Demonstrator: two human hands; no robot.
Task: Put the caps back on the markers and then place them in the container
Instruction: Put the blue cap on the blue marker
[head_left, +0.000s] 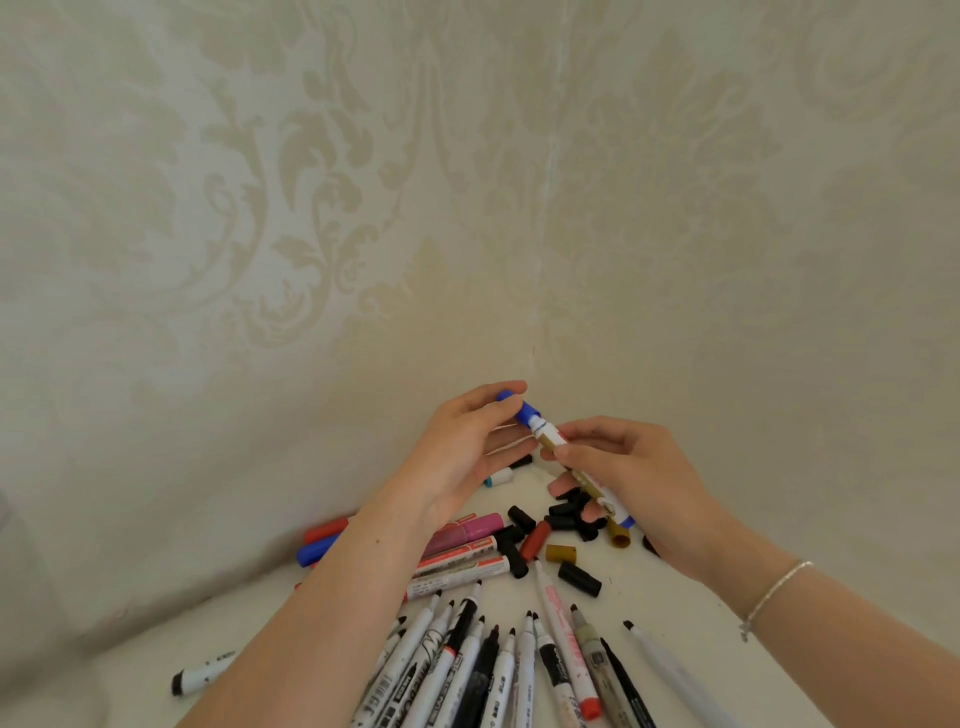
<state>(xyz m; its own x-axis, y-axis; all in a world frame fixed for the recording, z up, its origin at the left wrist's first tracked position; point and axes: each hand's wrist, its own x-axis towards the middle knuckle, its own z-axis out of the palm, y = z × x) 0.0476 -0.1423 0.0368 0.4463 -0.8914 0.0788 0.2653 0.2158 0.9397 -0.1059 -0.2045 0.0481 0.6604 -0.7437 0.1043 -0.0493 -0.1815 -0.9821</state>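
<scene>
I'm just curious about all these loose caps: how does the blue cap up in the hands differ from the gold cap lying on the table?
The blue cap is up in the air, pinched by the left hand and sitting on a marker's end; the gold cap lies loose on the white table, on its side, touched by nothing. The blue one points up and away; the gold one lies flat. Both are short plastic marker caps.
</scene>
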